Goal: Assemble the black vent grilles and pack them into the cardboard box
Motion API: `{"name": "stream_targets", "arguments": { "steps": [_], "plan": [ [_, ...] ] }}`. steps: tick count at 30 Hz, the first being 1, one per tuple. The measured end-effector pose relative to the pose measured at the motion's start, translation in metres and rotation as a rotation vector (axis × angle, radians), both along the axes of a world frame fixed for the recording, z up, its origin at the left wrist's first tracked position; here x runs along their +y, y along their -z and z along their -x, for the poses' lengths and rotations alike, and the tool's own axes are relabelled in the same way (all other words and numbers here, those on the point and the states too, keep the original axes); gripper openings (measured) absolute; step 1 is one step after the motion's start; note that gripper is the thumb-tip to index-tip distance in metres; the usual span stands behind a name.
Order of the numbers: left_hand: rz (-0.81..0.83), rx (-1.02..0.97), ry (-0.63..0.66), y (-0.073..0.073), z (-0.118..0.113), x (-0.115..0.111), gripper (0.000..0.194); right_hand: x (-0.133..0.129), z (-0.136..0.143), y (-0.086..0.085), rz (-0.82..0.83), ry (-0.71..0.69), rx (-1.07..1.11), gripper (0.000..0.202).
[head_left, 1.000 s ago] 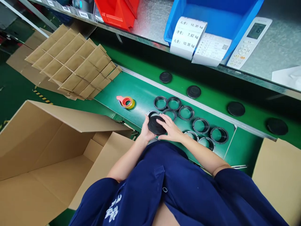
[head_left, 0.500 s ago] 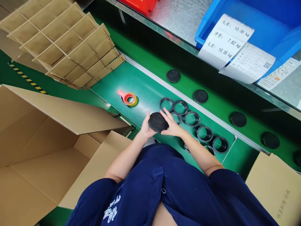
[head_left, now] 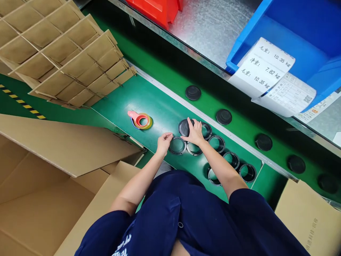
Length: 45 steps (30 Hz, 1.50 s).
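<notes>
My right hand (head_left: 194, 132) is closed round the edge of a round black cap (head_left: 183, 127) at the far left end of the rings, hiding its right side. Whether the cap rests on a ring beneath cannot be seen. Close to the near-left black ring (head_left: 177, 146), my left hand (head_left: 164, 143) has its fingers pressed together; anything between them is too small to make out. Another black ring (head_left: 194, 149) lies partly under my right wrist. Several more open rings, such as one black ring (head_left: 247, 173), stand along the green worktop (head_left: 162, 106).
Beyond a pale rail, several black caps (head_left: 223, 116) lie on the green belt (head_left: 207, 101). A tape dispenser (head_left: 140, 120) sits on the left. Cardboard dividers (head_left: 69, 60) and an open carton (head_left: 64, 145) stand left, another carton (head_left: 309, 217) right. A shelf holds a blue bin (head_left: 293, 53).
The cap has moved from between both hands in front of my body to the far left ring area, with my right hand on it. My left hand has come off it and closed.
</notes>
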State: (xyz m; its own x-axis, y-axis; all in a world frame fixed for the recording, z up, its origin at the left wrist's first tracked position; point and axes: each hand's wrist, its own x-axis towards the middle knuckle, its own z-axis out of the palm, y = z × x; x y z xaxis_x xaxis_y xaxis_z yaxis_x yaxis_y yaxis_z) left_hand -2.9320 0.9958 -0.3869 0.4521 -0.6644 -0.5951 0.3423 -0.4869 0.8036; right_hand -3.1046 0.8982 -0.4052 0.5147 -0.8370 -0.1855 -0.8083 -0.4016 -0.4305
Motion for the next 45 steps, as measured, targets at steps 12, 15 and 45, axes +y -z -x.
{"name": "stream_targets", "arguments": {
  "steps": [12,15,45],
  "plan": [
    [0.282,-0.391,0.172,-0.074,0.008,-0.027,0.026,0.031,-0.011,-0.081,0.116,-0.051,-0.123,0.115],
    [0.308,-0.301,0.231,-0.077,0.003,-0.024,0.030,0.026,-0.008,-0.075,0.065,-0.021,-0.129,0.115],
    [-0.107,-0.199,-0.065,0.045,-0.087,-0.006,0.045,-0.028,-0.096,0.013,0.068,-0.207,-0.077,0.081]
  ]
}}
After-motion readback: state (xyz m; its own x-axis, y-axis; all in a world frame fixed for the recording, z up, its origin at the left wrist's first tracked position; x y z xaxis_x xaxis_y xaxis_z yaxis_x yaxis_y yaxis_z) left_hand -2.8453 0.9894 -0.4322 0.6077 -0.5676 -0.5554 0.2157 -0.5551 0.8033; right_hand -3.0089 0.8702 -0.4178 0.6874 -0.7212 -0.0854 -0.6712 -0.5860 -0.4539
